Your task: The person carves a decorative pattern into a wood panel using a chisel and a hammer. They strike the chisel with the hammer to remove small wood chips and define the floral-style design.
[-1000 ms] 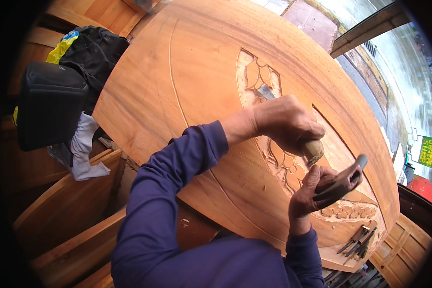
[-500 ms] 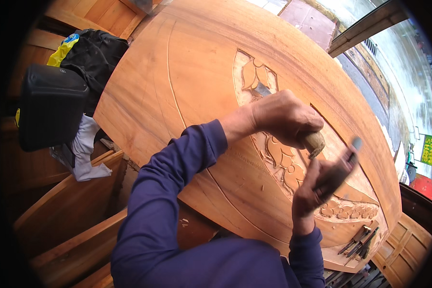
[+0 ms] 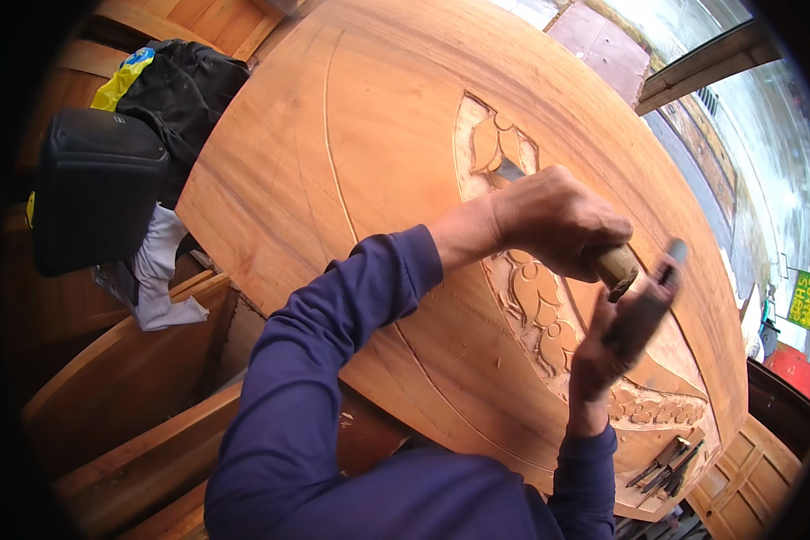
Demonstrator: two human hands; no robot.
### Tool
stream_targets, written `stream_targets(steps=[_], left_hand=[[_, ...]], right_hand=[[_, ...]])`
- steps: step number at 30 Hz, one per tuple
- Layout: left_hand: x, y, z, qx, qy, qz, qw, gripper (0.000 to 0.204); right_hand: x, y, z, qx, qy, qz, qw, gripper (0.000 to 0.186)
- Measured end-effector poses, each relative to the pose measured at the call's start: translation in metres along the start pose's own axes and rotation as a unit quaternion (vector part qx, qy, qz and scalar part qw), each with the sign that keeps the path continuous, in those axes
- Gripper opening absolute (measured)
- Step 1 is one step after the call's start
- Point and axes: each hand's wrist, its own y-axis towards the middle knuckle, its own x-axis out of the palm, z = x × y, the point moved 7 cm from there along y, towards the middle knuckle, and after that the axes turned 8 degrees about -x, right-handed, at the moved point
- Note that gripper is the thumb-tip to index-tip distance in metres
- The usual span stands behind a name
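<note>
My left hand [image 3: 558,216] is closed round a chisel [image 3: 616,268]. Its wooden butt sticks out toward my right hand, and its flat metal blade rests on the carved flower band [image 3: 538,310] of a large wooden panel [image 3: 405,162]. Close by the butt, my right hand [image 3: 596,367] grips a dark, elongated block [image 3: 637,328]. Motion blurs the block and the fingers, and its exact kind does not show. Block and butt look very close; I cannot tell whether they touch. Leaf and petal shapes stand raised from the cut-back ground.
Several carving tools [image 3: 666,468] lie on the panel's lower right. A black speaker-like case [image 3: 99,193], dark cloth [image 3: 189,90] and pale cloth [image 3: 162,279] are at the left. Wooden boards [image 3: 126,360] stand below them. Beyond the panel are a wooden post [image 3: 711,67] and a street.
The view has shifted slightly, moving the panel's carving rightward in the picture. My right hand with the block is now closer to the chisel's butt; the left hand keeps its grip.
</note>
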Motion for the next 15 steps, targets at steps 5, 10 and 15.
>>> stream_targets(steps=[5,10,15], left_hand=[[-0.004,0.007,-0.006,-0.009,0.009,0.03,0.999,0.031],[-0.005,0.002,-0.008,-0.01,-0.001,0.044,0.999,0.033],[0.001,-0.004,0.002,-0.001,-0.027,-0.008,1.0,0.031]], right_hand=[[-0.004,0.004,0.013,0.035,0.061,0.019,0.997,0.074],[-0.01,0.009,0.006,0.051,0.091,0.014,0.994,0.071],[-0.03,0.001,0.003,0.084,0.084,0.06,0.991,0.046]])
